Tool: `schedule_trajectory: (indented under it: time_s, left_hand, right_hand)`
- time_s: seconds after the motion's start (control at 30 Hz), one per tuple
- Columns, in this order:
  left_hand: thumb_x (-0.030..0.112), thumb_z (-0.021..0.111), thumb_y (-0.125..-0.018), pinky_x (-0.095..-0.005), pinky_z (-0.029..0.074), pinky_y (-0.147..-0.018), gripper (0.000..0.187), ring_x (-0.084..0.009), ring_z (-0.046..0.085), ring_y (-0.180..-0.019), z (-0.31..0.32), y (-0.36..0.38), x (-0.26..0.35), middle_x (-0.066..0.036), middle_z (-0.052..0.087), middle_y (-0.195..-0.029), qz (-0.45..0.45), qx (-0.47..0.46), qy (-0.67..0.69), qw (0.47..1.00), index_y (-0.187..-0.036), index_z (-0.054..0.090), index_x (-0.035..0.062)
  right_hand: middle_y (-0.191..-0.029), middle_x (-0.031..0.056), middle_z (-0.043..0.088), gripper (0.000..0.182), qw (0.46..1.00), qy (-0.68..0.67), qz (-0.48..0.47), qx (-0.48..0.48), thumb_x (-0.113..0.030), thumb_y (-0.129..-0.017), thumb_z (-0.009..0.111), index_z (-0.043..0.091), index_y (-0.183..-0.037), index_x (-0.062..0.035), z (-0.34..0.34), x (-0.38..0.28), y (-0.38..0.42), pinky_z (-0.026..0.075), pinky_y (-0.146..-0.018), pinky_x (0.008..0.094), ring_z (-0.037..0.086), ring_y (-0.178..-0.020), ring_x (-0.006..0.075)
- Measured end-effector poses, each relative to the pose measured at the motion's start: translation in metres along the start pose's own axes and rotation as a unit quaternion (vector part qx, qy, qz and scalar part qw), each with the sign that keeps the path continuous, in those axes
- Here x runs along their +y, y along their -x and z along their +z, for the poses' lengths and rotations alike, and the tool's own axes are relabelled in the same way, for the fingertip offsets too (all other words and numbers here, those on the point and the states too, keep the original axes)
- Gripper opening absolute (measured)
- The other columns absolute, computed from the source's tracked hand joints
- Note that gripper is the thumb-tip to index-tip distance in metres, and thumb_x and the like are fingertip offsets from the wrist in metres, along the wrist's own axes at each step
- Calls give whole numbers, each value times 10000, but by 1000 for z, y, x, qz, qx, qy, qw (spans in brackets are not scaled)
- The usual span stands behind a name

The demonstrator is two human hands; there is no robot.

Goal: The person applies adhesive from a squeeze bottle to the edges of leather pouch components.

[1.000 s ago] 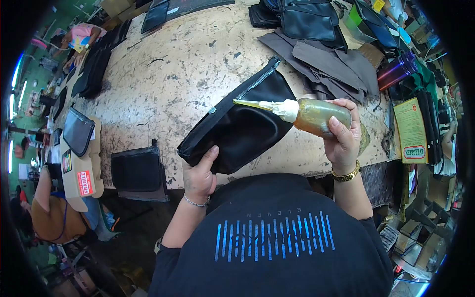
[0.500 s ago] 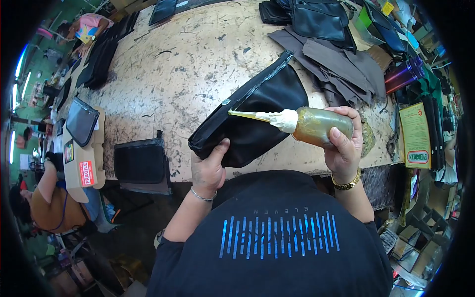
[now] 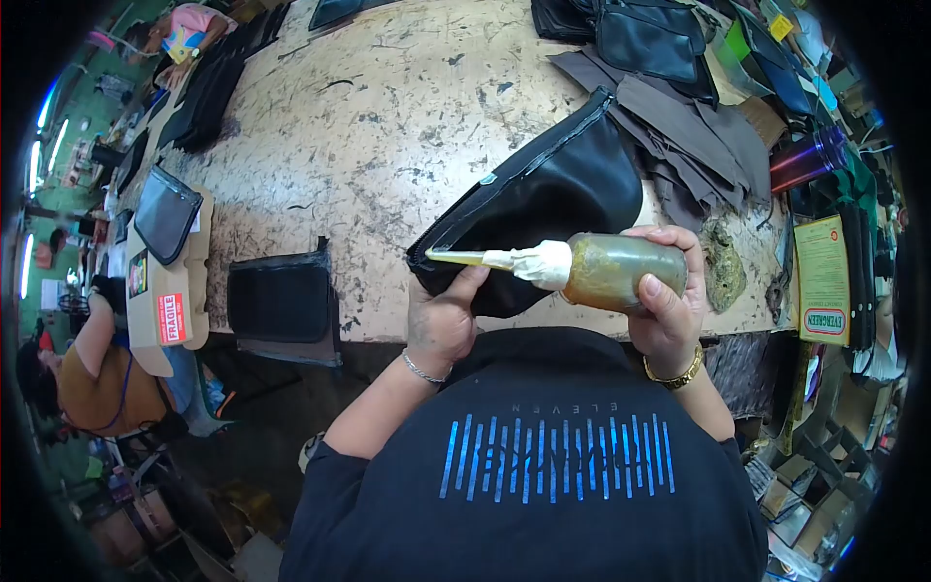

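Note:
My left hand point(image 3: 444, 320) grips the lower left end of a black zippered pouch point(image 3: 572, 184), thumb on top and the other fingers hidden beneath. My right hand point(image 3: 674, 291) is wrapped round a cloudy bottle point(image 3: 621, 273) of yellowish liquid, held sideways. White wrapping covers the bottle's neck, and its thin yellowish nozzle point(image 3: 461, 257) points left. The nozzle tip lies over the pouch's left corner, by the zipper edge; whether it touches is unclear.
On the worktable point(image 3: 388, 126), a flat black pouch point(image 3: 279, 299) lies left, near a cardboard box point(image 3: 194, 291). Brown fabric pieces point(image 3: 684, 136), black bags point(image 3: 648, 41) and a purple tumbler point(image 3: 807, 160) stand right. Two other people point(image 3: 107, 383) are at the left.
The nozzle tip has moved along the pouch edge from its middle to the left corner. My left hand and the pouch have shifted right in view.

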State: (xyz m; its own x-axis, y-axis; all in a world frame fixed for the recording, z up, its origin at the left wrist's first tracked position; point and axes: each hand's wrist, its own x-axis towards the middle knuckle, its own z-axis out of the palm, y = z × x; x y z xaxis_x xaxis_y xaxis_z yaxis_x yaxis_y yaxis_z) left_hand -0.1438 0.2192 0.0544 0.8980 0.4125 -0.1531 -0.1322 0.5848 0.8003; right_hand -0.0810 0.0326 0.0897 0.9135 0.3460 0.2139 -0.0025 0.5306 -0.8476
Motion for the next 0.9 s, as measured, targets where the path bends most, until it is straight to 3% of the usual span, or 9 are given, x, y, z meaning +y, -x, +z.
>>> schedule_trajectory:
  time_s: [0.37,0.43,0.57,0.67,0.77,0.8,0.83,0.9]
  left_hand:
    - [-65,541,-732,-268,416,-813,329,-144,526,-887,0,-6,-2,-76,549,-978,-61,25,47,997,-1041,474,23]
    - [-62,538,-736,-264,416,-811,318,-139,525,-882,3,-6,-1,-66,552,-972,-50,24,36,998,-1037,482,27]
    - [-68,517,-748,-262,422,-790,269,-136,532,-858,13,-1,4,-71,560,-937,-25,42,12,999,-1003,507,16]
    - [-61,514,-754,-263,430,-776,235,-143,547,-820,10,0,6,-76,568,-906,-72,47,19,996,-980,518,5]
    - [13,539,-767,-232,424,-657,99,-101,545,-723,8,-1,7,-40,590,-803,88,-24,-231,969,-857,566,-19]
    - [45,551,-764,-233,410,-609,84,-127,547,-656,17,-3,12,-52,596,-746,38,35,-163,985,-809,574,-22]
    - [38,556,-746,-244,417,-586,92,-178,553,-615,8,-9,21,-113,591,-712,188,-45,-412,890,-815,567,-22]
    - [2,558,-695,-282,433,-566,124,-247,568,-623,0,-31,46,-165,579,-713,265,-59,-437,857,-816,563,-28]
  right_hand:
    - [-1016,144,479,350,998,19,-46,33,-59,-721,558,399,-1031,-31,-8,-9,-6,394,-828,319,488,-931,195]
    - [-1027,155,460,406,994,93,-49,36,-156,-709,570,391,-1050,-29,-8,-6,-4,375,-855,344,466,-963,219]
    - [-1024,145,470,371,997,57,-51,-3,-70,-707,588,401,-1025,-34,0,-4,0,392,-826,307,479,-932,187]
    - [-1040,143,449,399,998,57,-32,-21,-77,-694,607,395,-1030,-41,2,-2,2,393,-823,305,468,-933,178]
    - [-1032,153,457,412,997,62,-29,-18,-101,-687,609,392,-1032,-37,5,-4,3,396,-826,320,477,-932,195]
    - [-1032,153,457,412,997,62,-29,-20,-101,-687,609,392,-1032,-37,6,-7,2,396,-826,320,477,-932,195]
    - [-1025,160,463,417,998,54,-35,-3,-119,-684,609,392,-1030,-34,6,-13,-1,394,-831,327,483,-931,205]
    - [-1018,186,471,460,998,38,-48,27,-179,-669,609,388,-1040,-19,-1,-28,-10,387,-848,351,495,-927,243]
